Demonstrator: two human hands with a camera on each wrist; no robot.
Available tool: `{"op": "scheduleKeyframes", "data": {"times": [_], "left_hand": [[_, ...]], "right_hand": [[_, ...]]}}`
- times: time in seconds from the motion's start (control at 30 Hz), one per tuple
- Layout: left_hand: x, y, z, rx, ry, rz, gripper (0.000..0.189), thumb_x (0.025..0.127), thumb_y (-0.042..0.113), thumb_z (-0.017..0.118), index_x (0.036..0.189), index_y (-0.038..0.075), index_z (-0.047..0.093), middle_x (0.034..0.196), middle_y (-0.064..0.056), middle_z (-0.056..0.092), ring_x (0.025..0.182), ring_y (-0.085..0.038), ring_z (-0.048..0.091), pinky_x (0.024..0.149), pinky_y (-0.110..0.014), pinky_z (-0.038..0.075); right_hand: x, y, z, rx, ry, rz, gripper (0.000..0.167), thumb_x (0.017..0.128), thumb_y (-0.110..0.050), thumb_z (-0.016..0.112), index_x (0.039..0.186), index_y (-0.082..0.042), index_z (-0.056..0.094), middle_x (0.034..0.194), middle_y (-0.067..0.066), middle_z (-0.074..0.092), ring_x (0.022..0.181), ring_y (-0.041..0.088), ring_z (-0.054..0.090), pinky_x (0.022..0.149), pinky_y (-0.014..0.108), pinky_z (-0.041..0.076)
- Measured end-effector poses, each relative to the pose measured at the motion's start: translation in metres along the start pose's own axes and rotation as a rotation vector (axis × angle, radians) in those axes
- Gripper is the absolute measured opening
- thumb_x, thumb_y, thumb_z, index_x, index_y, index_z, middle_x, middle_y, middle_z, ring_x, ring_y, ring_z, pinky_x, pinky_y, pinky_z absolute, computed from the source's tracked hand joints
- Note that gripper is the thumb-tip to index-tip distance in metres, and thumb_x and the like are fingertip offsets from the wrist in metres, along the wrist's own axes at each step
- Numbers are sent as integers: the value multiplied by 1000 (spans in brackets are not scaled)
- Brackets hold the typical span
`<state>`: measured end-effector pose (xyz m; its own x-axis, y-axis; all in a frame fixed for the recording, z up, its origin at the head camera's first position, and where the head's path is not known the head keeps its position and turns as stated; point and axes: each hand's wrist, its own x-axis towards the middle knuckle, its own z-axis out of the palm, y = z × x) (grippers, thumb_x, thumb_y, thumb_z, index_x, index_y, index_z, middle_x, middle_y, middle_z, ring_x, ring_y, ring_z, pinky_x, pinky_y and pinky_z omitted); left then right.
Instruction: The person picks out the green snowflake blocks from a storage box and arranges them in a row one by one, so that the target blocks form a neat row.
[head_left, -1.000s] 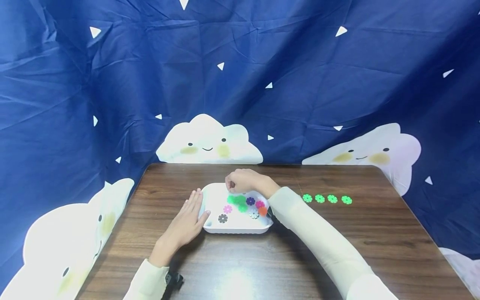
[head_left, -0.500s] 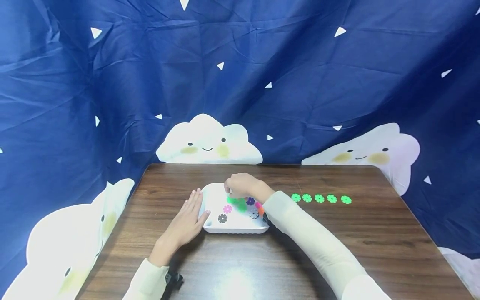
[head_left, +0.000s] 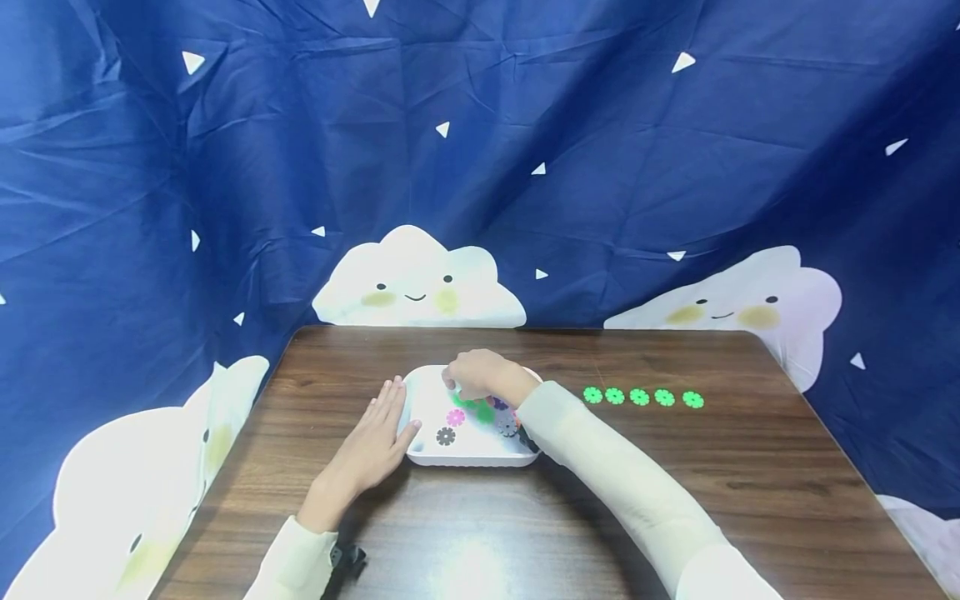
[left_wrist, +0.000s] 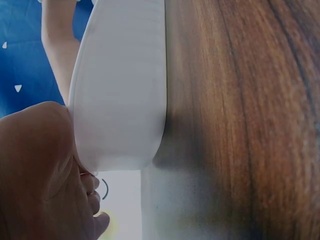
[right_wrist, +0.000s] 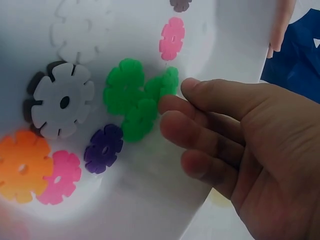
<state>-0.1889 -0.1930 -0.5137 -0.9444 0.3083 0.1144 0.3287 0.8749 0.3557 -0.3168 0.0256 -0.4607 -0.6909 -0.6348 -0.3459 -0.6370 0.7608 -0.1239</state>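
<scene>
My left hand (head_left: 378, 437) lies with straight fingers against the left rim of a white plastic tray (head_left: 472, 460), thumb at its near left corner. In the left wrist view the palm meets the tray's rim. Over the tray, my right hand (right_wrist: 270, 135) reaches down to the green pieces. Its thumb and index finger pinch the edge of a tilted green flower-shaped disc (right_wrist: 170, 81); other green discs (right_wrist: 125, 86) lie against it. Also in the tray are a purple disc (right_wrist: 104, 149), a pink disc (right_wrist: 172, 39), a white disc (right_wrist: 64, 100) and an orange disc (right_wrist: 25, 167).
Several green discs (head_left: 639, 397) form a straight row on the brown wooden table (head_left: 720, 483), right of the tray. A blue cloth (head_left: 480, 150) with white clouds hangs behind the table. The right sleeve (head_left: 615, 475) crosses the tray's right side.
My right hand has moved slightly down and left into the tray, onto the green discs. With the sleeve shifted left, the leftmost disc of the row shows. The left hand stays put.
</scene>
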Motion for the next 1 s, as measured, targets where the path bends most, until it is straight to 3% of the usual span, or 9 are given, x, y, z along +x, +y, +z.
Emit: {"op": "scheduleKeyframes", "data": {"times": [0.47, 0.83, 1.0], "left_hand": [[0, 2, -3, -3, 2, 0, 77, 114, 43, 45, 166, -8, 21, 176, -24, 18, 164, -42, 20, 133, -60, 24], [0, 1, -2, -8, 7, -2, 77, 114, 44, 43, 166, -8, 21, 176, -24, 18, 165, -41, 18, 133, -61, 24], [-1, 1, -2, -16, 4, -5, 77, 114, 44, 43, 166, -7, 21, 176, -24, 17, 166, -40, 15, 133, -61, 23]], "right_hand": [[4, -2, -1, -90, -25, -14, 31, 98, -14, 74, 128, -23, 72, 121, 6, 73, 54, 9, 68, 49, 20, 56], [5, -2, 4, -204, 9, -60, 15, 99, -17, 74, 111, -27, 71, 99, -5, 73, 77, 12, 63, 75, 27, 55], [5, -3, 2, -213, 9, -58, 11, 100, -19, 74, 106, -25, 67, 91, -6, 70, 74, 13, 64, 73, 26, 56]]}}
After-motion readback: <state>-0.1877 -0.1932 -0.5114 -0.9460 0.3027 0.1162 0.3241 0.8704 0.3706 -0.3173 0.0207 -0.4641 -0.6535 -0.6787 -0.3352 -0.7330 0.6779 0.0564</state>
